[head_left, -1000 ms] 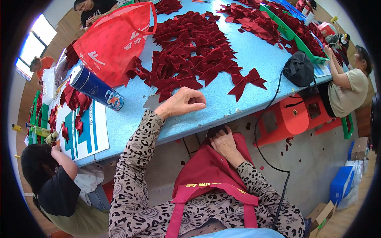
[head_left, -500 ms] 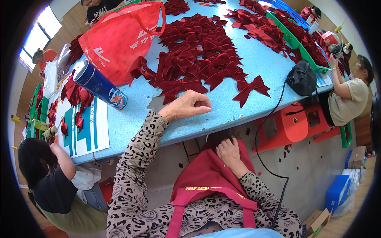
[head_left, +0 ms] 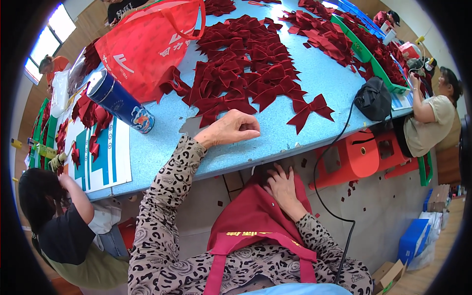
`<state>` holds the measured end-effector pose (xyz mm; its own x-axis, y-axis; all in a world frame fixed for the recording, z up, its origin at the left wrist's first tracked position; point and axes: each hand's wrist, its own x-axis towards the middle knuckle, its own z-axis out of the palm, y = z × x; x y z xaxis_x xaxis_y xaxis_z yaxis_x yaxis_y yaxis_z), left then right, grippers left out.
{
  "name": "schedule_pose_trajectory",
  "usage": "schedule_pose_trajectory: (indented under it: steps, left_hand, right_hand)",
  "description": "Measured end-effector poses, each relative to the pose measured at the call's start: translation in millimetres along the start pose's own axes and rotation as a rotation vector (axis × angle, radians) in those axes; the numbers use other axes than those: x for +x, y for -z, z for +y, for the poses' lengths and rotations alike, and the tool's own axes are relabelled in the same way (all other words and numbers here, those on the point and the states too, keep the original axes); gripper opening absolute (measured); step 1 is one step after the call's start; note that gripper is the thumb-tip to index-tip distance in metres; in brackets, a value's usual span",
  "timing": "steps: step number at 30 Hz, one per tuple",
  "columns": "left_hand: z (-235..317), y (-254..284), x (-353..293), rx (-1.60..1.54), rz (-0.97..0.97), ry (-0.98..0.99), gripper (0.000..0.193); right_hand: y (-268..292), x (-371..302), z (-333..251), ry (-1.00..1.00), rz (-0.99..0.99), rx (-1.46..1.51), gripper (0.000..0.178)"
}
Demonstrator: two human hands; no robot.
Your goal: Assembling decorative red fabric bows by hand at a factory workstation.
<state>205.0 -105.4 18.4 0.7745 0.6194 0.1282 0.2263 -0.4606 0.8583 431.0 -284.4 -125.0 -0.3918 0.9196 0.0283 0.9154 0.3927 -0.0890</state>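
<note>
My left hand [head_left: 228, 130] rests on the near edge of the blue table [head_left: 172, 147], its fingers curled in and closed, with nothing seen in them. Just beyond it lie dark red velvet bows [head_left: 221, 105] in a large overlapping heap. One single bow [head_left: 309, 110] sits apart, to the right of that hand. Below the table edge, my right hand [head_left: 284, 189] lies on the dark red apron [head_left: 241, 211] over my lap. Its fingers are stretched out and a little apart, holding nothing.
A blue tumbler [head_left: 120, 103] and a red bag [head_left: 142, 49] stand at left. At right are a black pouch [head_left: 374, 101] with a cable, a green crate [head_left: 366, 64] of bows and red stools [head_left: 351, 155]. Co-workers sit on both sides, one in beige [head_left: 430, 120].
The right hand's fingers have shifted slightly up on the apron and spread more. My left hand stays in place on the table. The whole view has moved a little.
</note>
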Motion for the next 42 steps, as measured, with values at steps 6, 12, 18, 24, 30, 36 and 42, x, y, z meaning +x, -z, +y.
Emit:
schedule_pose_trajectory:
  steps: [6, 12, 18, 24, 30, 36, 42]
  left_hand:
    - [-10.0, 1.6, -6.8, 0.017, 0.002, -0.043, 0.024]
    - [-2.9, 1.9, -7.2, 0.027, -0.007, 0.005, 0.023]
    - [-0.3, 4.1, -9.3, 0.039, -0.007, 0.022, 0.02]
    - [-2.2, -0.2, -11.1, 0.044, -0.003, 0.005, 0.019]
    - [-2.5, 0.0, -13.1, 0.06, -0.011, 0.01, 0.019]
    - [-2.1, -0.2, -14.5, 0.062, -0.016, 0.019, 0.02]
    - [-3.9, 3.1, -16.5, 0.066, -0.005, 0.014, 0.02]
  right_hand:
    - [-2.0, 12.3, -9.7, -0.163, 0.049, 0.014, 0.064]
    - [10.7, 39.4, -5.3, -0.494, 0.005, 0.19, 0.076]
    - [-15.7, 37.6, 0.4, -0.39, 0.015, 0.074, 0.066]
    - [-25.4, 30.1, 3.2, -0.356, 0.065, 0.076, 0.05]
    - [0.7, 29.4, -8.0, -0.375, 0.083, 0.137, 0.059]
    - [2.8, 34.0, -4.8, -0.398, 0.016, 0.13, 0.062]
    - [-11.4, 35.5, -5.4, -0.373, 0.034, 0.093, 0.058]
